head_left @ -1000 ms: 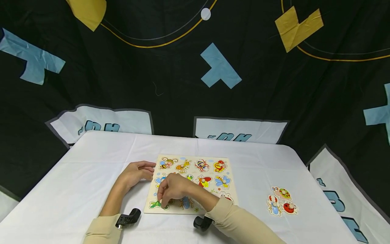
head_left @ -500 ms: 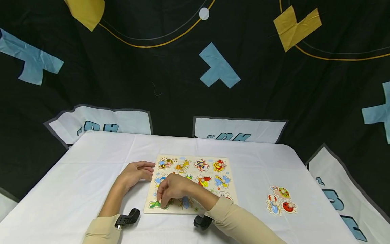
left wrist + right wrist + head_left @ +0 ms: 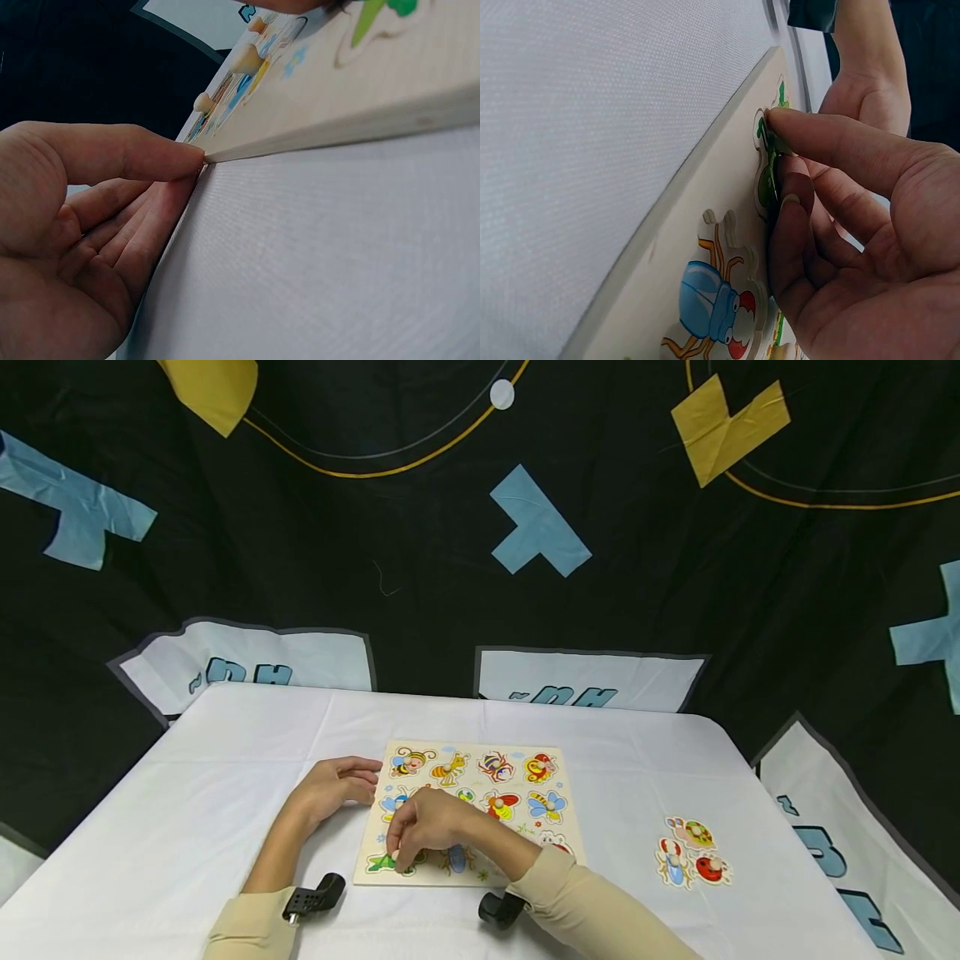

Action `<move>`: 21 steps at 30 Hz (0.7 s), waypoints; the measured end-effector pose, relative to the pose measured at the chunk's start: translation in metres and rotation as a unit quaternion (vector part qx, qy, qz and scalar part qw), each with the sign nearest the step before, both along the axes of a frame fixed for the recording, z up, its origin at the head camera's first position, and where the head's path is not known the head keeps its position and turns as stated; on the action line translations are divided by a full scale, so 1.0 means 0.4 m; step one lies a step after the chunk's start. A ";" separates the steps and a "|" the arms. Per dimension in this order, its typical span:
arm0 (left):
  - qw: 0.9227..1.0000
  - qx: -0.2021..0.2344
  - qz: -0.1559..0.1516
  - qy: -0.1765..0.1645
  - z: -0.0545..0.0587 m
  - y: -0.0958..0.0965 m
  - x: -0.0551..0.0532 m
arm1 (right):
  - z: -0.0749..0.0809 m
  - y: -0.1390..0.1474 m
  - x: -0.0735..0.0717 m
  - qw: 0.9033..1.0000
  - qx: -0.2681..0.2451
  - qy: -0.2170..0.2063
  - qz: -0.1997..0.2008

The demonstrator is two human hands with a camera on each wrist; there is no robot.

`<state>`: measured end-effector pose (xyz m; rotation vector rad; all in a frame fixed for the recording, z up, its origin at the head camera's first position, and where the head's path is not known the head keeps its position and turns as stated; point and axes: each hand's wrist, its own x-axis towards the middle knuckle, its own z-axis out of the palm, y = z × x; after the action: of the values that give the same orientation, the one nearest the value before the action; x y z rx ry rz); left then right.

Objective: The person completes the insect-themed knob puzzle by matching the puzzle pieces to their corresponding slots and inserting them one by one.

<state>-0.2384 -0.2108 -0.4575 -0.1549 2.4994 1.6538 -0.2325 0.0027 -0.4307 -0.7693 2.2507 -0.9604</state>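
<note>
A wooden peg puzzle board [image 3: 525, 843] with painted insects lies on the white table. My right hand [image 3: 431, 822] is over its lower left part. Thumb and fingers pinch a green insect puzzle piece [image 3: 768, 184] at its outline; the knob is mostly hidden by the fingers. Beside it is a blue beetle picture [image 3: 709, 304] in a cut-out without a knob. My left hand [image 3: 330, 789] rests at the board's left edge, with a fingertip touching the corner [image 3: 206, 159] and fingers fairly straight.
Three loose pieces lie right of the board: a ladybug [image 3: 712, 870], a yellow-green snail-like piece [image 3: 699, 836] and a red-headed blue beetle [image 3: 674, 865]. Knobbed pieces such as a bee [image 3: 409, 763] and a spider [image 3: 497, 767] sit in the board. A black curtain [image 3: 420, 568] hangs behind.
</note>
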 end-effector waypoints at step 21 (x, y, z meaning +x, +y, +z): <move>1.000 0.007 -0.002 0.003 -0.003 -0.002 -0.005 | 0.026 0.044 -0.013 1.000 -0.004 -0.009 -0.028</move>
<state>-0.2402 -0.2117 -0.4587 -0.1422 2.4909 1.6723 -0.2377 0.0201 -0.4202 -0.7035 2.2647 -0.9997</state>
